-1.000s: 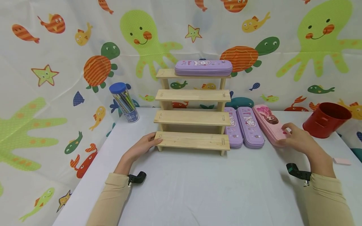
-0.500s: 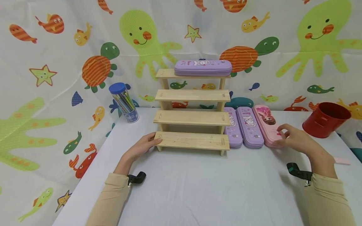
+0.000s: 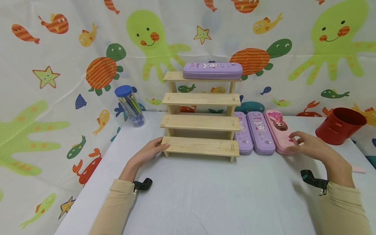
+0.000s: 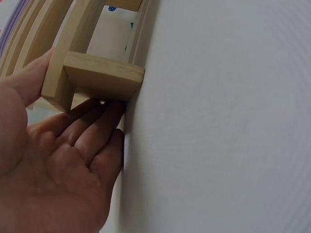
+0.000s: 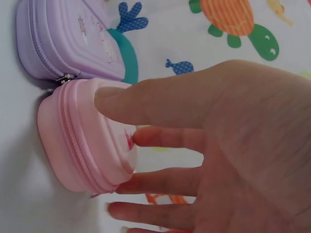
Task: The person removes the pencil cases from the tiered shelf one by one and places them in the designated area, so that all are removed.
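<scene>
A four-step wooden display stand (image 3: 199,122) rises mid-table. My left hand (image 3: 148,151) holds the left end of its lowest step; in the left wrist view the thumb lies on the board and the fingers reach behind the end leg (image 4: 104,73). To the stand's right, a pink pencil case (image 3: 277,130) with a doll picture lies beside two purple pencil cases (image 3: 260,130). My right hand (image 3: 311,147) is at the pink case's near end. The right wrist view shows the thumb over its top and fairly straight fingers along its right side.
A third purple pencil case (image 3: 212,70) lies on the top step. Back left stands a blue-lidded tub of pencils (image 3: 130,106). A red metal bucket (image 3: 340,125) tilts at the right, near a small pink block (image 3: 359,169). A sea-animal cloth hangs behind.
The pink case's near end has swung left against the neighbouring purple case, with my right hand moving along. My left hand stays on the stand.
</scene>
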`<state>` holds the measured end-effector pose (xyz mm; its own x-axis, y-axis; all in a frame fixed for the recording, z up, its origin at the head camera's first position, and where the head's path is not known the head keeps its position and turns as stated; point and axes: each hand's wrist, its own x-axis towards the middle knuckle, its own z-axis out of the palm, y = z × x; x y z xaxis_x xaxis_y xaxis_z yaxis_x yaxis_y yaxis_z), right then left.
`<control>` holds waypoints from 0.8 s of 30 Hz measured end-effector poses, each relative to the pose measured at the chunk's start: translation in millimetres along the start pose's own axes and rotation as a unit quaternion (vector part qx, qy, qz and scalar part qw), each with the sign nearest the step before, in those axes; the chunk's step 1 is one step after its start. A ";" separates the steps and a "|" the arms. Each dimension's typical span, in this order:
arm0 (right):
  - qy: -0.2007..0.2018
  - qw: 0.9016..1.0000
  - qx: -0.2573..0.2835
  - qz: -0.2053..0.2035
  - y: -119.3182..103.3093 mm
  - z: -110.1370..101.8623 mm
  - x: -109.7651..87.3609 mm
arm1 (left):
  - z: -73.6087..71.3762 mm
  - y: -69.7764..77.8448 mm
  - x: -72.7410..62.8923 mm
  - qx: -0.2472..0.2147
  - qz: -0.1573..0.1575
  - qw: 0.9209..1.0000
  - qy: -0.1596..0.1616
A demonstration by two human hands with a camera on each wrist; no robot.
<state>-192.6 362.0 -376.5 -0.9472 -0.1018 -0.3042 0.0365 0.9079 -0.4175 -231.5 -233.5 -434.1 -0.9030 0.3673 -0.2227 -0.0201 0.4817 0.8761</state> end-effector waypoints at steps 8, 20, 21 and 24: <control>0.020 1.000 -0.023 -0.003 -5.7 -2.2 0.4 | -0.2 0.8 -0.9 -0.001 -0.001 1.000 0.001; 0.079 0.996 0.006 -0.031 -38.6 0.4 15.2 | -0.4 1.6 -1.7 -0.009 0.005 1.000 -0.002; 0.089 0.995 0.009 -0.041 -41.6 0.7 16.9 | -0.4 1.7 -1.7 -0.009 0.005 1.000 -0.002; 0.111 0.991 0.016 -0.066 -50.4 -0.1 21.3 | -0.2 1.1 -1.3 -0.009 0.004 1.000 -0.003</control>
<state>-214.6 314.1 -361.9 -0.9911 -0.1237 -0.0494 -0.0863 0.8785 -0.4699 -230.4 -233.6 -432.8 -0.9010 0.3749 -0.2185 -0.0217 0.4639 0.8856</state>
